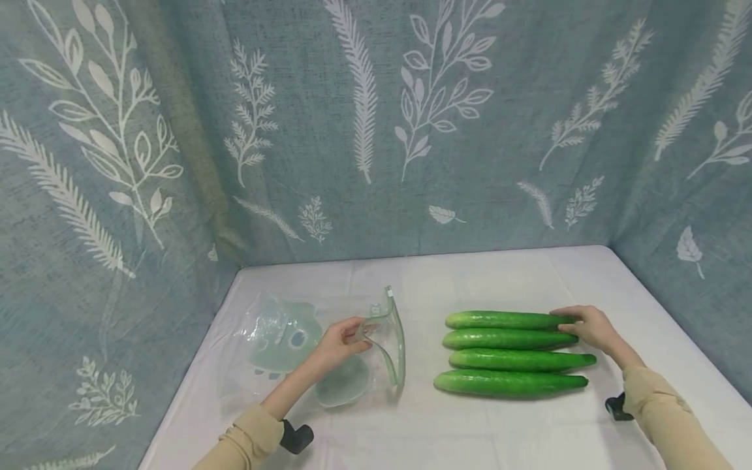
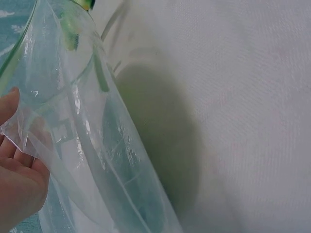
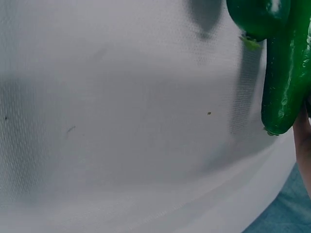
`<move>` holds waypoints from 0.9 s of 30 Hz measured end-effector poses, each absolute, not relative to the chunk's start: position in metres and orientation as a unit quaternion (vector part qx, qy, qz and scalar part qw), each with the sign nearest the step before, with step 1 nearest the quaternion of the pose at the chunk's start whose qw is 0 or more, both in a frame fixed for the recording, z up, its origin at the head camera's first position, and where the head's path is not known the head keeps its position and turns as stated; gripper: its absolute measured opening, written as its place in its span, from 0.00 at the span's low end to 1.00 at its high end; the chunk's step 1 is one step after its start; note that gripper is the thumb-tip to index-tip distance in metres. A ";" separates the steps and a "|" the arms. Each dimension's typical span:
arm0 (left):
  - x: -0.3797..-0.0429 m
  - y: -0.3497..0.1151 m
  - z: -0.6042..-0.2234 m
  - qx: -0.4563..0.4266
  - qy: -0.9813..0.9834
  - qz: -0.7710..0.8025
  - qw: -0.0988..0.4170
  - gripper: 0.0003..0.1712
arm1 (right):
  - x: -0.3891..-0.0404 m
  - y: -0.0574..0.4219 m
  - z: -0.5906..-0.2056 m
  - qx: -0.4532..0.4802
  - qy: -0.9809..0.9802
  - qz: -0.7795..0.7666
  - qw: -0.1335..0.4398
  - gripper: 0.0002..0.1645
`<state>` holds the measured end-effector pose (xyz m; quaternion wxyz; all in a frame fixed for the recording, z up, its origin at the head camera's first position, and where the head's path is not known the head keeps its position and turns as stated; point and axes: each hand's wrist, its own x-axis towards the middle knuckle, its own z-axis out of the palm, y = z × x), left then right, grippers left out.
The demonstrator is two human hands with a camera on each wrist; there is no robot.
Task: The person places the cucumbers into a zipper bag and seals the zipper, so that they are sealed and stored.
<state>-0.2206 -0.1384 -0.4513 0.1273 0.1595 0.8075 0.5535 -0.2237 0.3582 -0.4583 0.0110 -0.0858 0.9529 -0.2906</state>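
A clear plastic zip bag [image 1: 282, 352] with a pale green cartoon print lies on the left half of the table. My left hand [image 1: 343, 343] pinches the bag's film near its mouth, which gapes toward the right. In the left wrist view, thumb and fingers hold the thin clear film [image 2: 22, 128]. Several green cucumbers lie side by side at the right. Around the right end of the farthest cucumber [image 1: 499, 319], my right hand [image 1: 590, 326] curls its thumb and fingers. The right wrist view shows cucumber ends [image 3: 284, 97] and only a sliver of that hand.
A white cloth covers the table [image 1: 446, 431]. Nearest the front is another cucumber [image 1: 511, 383]. Blue-green curtains with white leaf patterns [image 1: 329, 130] hang behind the table and along both sides. Dark wrist devices [image 1: 296, 437] sit below the sleeves.
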 end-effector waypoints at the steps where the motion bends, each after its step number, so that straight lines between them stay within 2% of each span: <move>1: -0.220 -0.138 -0.451 0.159 0.809 0.552 0.127 0.25 | -0.223 0.359 -0.459 -0.088 0.952 -0.294 0.009 0.18; 10: -0.220 -0.137 -0.450 0.150 0.813 0.548 0.125 0.26 | -0.218 0.364 -0.458 -0.093 0.950 -0.298 0.002 0.18; 27: -0.221 -0.134 -0.452 0.134 0.818 0.547 0.117 0.25 | -0.214 0.376 -0.444 -0.063 0.934 -0.350 0.024 0.24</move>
